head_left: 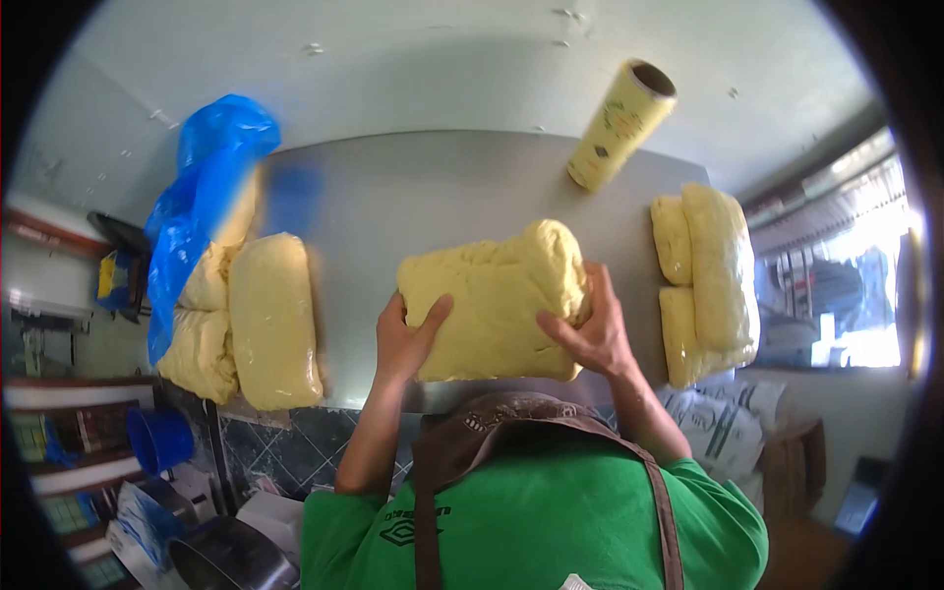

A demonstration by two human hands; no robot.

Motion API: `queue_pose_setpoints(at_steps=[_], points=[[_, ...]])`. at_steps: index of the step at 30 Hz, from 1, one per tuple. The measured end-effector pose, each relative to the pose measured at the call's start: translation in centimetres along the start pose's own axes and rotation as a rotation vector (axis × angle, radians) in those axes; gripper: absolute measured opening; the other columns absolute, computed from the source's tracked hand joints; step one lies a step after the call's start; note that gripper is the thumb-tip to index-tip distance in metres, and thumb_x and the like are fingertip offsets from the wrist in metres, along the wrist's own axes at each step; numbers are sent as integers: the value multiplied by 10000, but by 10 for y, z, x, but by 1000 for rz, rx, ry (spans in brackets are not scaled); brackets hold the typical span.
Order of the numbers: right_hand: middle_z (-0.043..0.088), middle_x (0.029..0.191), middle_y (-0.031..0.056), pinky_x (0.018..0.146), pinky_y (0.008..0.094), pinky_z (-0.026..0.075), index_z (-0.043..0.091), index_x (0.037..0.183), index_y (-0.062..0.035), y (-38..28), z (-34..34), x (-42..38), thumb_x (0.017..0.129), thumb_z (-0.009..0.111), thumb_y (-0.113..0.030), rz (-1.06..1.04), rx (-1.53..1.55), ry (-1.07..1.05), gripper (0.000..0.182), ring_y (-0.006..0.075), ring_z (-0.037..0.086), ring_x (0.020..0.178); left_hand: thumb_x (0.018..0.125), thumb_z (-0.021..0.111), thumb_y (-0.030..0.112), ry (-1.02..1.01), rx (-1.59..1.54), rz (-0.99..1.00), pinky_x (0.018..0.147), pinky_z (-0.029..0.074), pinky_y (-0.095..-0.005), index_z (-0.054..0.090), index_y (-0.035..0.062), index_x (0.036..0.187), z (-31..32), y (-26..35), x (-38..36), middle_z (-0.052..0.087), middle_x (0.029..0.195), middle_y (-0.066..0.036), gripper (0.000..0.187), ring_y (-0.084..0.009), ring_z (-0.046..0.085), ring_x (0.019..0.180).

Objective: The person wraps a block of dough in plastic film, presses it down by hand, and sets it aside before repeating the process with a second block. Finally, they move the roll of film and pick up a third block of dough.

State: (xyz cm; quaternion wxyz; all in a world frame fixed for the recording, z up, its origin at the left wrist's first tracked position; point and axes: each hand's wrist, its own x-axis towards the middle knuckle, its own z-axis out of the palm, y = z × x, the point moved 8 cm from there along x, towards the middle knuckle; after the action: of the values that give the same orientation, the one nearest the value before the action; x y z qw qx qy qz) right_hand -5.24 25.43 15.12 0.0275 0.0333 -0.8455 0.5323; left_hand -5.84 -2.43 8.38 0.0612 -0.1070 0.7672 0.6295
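Note:
A thick block of yellow dough (pixel 482 310) is held between both hands over the near part of the metal table; its right end bulges up in a rounded fold. My left hand (pixel 408 334) wraps the block's left side, thumb on the near face. On the right side, my right hand (pixel 595 329) grips with the thumb in front and the fingers partly hidden behind the dough. Beyond it, a yellow printed roll of plastic wrap (pixel 619 128) lies slanted at the far right.
Wrapped dough blocks (pixel 273 324) lie on the metal table (pixel 433 187) at the left, beside more dough partly under a blue plastic bag (pixel 202 197). Several wrapped blocks (pixel 721 270) are stacked at the right edge. A blue bucket (pixel 160 439) stands below left, white sacks (pixel 718 428) below right.

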Motion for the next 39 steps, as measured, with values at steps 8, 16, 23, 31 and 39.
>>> queue_pose_setpoints(at_steps=[8, 16, 23, 31, 39], points=[[493, 1428, 209, 1168, 499, 313, 510, 1415, -104, 78, -73, 70, 813, 755, -584, -4, -778, 21, 808, 384, 378, 1393, 902, 230, 847, 3, 761, -90, 1193, 263, -417, 373, -20, 1509, 13, 5, 113, 378, 1546, -271, 1069, -368, 357, 1450], [441, 1542, 131, 1225, 554, 172, 498, 1476, -202, 76, 60, 47, 936, 557, -561, -187, -824, -72, 651, 356, 289, 1492, 1023, 471, 524, -43, -73, -44, 1111, 383, -399, 384, -39, 1473, 58, -76, 67, 545, 1399, -213, 726, -312, 509, 1335], [205, 1636, 216, 1215, 614, 28, 323, 1571, -186, 109, 84, 53, 947, 452, -396, -53, -857, -85, 671, 384, 180, 1522, 924, 732, 299, -35, -93, 130, 1023, 475, -388, 252, -29, 1521, 96, -59, 66, 575, 1328, -208, 833, -296, 598, 1204], [163, 1645, 246, 1236, 582, 20, 253, 1589, -116, 63, 85, 86, 976, 423, -398, -97, -879, -178, 696, 401, 47, 1550, 982, 467, 608, 177, 328, 224, 1194, -32, -633, 24, 53, 1613, 67, -19, 85, 50, 1651, -292, 949, -451, 17, 1537], [143, 1671, 174, 1249, 562, 2, 213, 1610, -156, 86, 154, 86, 934, 497, -447, -342, -511, -241, 789, 366, 30, 1558, 930, 523, 557, -134, 806, 610, 1191, 13, -658, 462, 227, 1523, 139, 1, 68, 295, 1628, -182, 681, -440, 163, 1525]])
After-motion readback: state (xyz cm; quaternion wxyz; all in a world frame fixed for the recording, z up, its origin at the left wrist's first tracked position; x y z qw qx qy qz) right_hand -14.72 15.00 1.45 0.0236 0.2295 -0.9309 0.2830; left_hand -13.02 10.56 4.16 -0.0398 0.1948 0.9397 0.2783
